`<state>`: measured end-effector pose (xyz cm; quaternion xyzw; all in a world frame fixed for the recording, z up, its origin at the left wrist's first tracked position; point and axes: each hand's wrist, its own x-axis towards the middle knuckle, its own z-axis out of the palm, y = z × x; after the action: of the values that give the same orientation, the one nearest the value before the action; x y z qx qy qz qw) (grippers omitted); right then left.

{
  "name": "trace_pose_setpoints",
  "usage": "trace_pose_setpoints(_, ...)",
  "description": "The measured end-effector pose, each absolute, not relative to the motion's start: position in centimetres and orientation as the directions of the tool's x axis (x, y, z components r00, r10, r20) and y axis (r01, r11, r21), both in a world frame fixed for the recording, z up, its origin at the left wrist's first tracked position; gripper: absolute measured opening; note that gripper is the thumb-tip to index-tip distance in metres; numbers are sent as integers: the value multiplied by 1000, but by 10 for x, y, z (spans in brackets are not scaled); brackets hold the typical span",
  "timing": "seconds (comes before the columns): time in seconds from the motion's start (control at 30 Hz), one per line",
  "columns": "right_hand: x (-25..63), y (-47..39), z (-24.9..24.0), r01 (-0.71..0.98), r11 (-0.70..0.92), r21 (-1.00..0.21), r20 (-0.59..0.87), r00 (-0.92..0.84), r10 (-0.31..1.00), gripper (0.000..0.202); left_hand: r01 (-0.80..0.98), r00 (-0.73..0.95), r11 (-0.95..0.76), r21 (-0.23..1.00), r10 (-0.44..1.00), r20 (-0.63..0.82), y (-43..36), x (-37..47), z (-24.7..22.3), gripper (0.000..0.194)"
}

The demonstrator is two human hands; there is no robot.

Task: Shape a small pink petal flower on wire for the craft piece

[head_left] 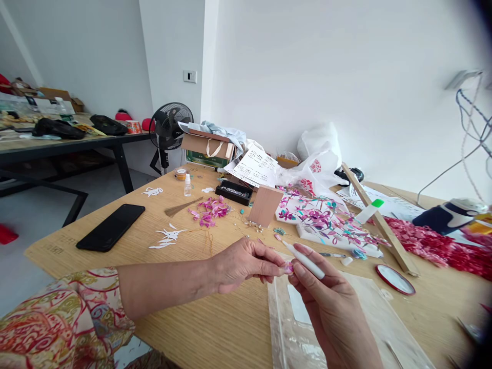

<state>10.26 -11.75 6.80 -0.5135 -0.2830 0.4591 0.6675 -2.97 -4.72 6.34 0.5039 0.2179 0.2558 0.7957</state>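
My left hand [244, 264] pinches a small pink-purple petal [288, 267] between thumb and fingertips. Meeting it from the other side, my right hand [332, 300] has its thumb tip at the petal's edge. A slim white glue tube [308, 262] with a pointed nozzle lies held between the right fingers, its tip slanting up and left. Both hands are above a clear plastic bag [282, 320] on the wooden table. Beyond them are a pile of pink petals [211, 209], a wooden block [265, 206] and purple flower sprigs [319, 215] on white foam.
A black phone [111, 227] and white petal strips [168, 237] lie left. Behind stand a dropper bottle [187, 185], a black tray [233, 192] and a box [207, 151]. At right are a wooden bar [378, 220], a red-rimmed lid [395, 279] and red petals [426, 241].
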Motion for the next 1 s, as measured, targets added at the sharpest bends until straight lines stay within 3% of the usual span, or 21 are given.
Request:
trace_pose_setpoints(0.23, 102, -117, 64, -286, 58, -957, -72, 427, 902, 39, -199, 779, 367, 909, 621, -80, -48, -32, 65, 15)
trace_pose_setpoints(0.47, 110, -131, 59, 158, 262, -952, 306, 499, 811, 22, -189, 706, 306, 933, 703, -87, -45, -34, 69, 22)
trace_pose_setpoints(0.57, 109, -142, 64, 344, 212, -915, 372, 513, 773, 20, -203, 690, 264, 943, 722, -54, -42, -33, 68, 26)
trace_pose_setpoints(0.8, 92, -146, 59, 523, 155, -838, 466, 538, 702, 21, -214, 678, 236, 948, 734, -30, -46, -31, 72, 24)
trace_pose_setpoints(1.0, 87, -145, 57, 786, 25, -617, 590, 442, 675, 19, -185, 671, 219, 958, 740, -40, -47, -32, 74, 18)
